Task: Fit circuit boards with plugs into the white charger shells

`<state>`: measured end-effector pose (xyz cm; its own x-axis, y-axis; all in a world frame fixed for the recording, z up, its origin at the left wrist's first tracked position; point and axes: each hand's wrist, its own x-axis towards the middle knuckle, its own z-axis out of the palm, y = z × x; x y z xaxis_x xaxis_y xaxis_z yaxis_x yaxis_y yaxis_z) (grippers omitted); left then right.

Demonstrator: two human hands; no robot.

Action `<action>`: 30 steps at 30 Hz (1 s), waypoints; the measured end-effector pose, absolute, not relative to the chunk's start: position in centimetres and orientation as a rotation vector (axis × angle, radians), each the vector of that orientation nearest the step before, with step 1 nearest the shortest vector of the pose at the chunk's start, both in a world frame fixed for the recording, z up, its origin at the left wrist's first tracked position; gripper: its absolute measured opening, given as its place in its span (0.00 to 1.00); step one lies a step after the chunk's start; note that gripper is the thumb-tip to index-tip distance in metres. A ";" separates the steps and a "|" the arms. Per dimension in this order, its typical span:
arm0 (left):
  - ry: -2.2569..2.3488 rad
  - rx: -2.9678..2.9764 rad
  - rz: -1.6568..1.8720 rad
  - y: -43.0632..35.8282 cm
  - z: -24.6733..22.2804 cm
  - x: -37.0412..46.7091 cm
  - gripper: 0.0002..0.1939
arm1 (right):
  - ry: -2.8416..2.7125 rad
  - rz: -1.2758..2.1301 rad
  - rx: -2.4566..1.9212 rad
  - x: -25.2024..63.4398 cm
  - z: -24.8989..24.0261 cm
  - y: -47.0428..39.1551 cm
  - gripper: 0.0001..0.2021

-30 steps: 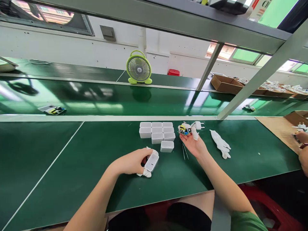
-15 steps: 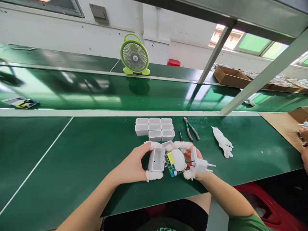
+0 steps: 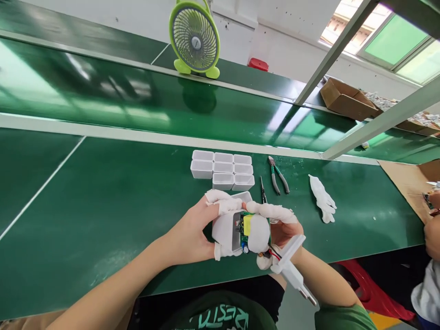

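White coverings wrap fingertips on both hands. My left hand (image 3: 197, 229) grips a white plastic case (image 3: 224, 230) whose open side faces right. My right hand (image 3: 283, 224) holds a green circuit board (image 3: 244, 225) with a yellow part and a white pad (image 3: 259, 233) on it. The board's left edge sits at the mouth of the case, partly inside. Red and black wires run from the board to a white plug cover (image 3: 290, 263) with two pins, which hangs tilted down to the right by my right palm. Behind my fingers, another white case (image 3: 243, 197) is partly hidden.
Several open white cases (image 3: 223, 169) stand in rows beyond my hands. Green-handled pliers (image 3: 278, 176), thin tweezers (image 3: 263, 190) and a white glove (image 3: 322, 199) lie to their right. A green fan (image 3: 195, 41) stands behind. Another person's hand (image 3: 433, 233) is at the right edge.
The case and board have come together, with the board's edge now at the case mouth. The plug cover has swung downward. The camera view has tilted and shifted.
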<state>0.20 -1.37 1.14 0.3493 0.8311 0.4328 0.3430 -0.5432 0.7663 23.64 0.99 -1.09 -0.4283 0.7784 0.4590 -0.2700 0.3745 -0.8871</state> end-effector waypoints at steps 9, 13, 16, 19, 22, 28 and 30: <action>1.043 2.064 1.111 -1.4 1.0 0.0 0.29 | -1.718 1.164 -0.479 23.4 -0.7 1.0 0.36; 1.050 2.081 1.120 -1.4 0.9 0.0 0.24 | -1.731 1.160 -0.426 23.4 -0.9 1.2 0.40; 1.038 2.092 1.133 -1.3 0.8 0.0 0.25 | -1.767 1.083 -0.444 23.5 -0.9 1.2 0.40; 0.994 2.105 1.167 -1.3 0.8 0.0 0.27 | -1.796 1.025 -0.473 23.6 -0.8 1.2 0.38; 0.976 2.111 1.174 -1.3 0.8 -0.1 0.27 | -1.795 1.038 -0.468 23.6 -0.7 1.2 0.36; 0.974 2.117 1.181 -1.3 0.5 0.0 0.27 | -1.805 1.028 -0.460 23.6 -0.8 1.3 0.40; 0.980 2.123 1.176 -1.3 0.5 0.0 0.27 | -1.804 1.030 -0.457 23.5 -0.7 1.2 0.40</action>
<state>-0.03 -1.28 0.45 0.3620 0.7913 0.4927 0.3416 -0.6044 0.7197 23.52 1.24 -0.71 -0.4577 0.6897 0.5611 -0.1327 0.5710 -0.8102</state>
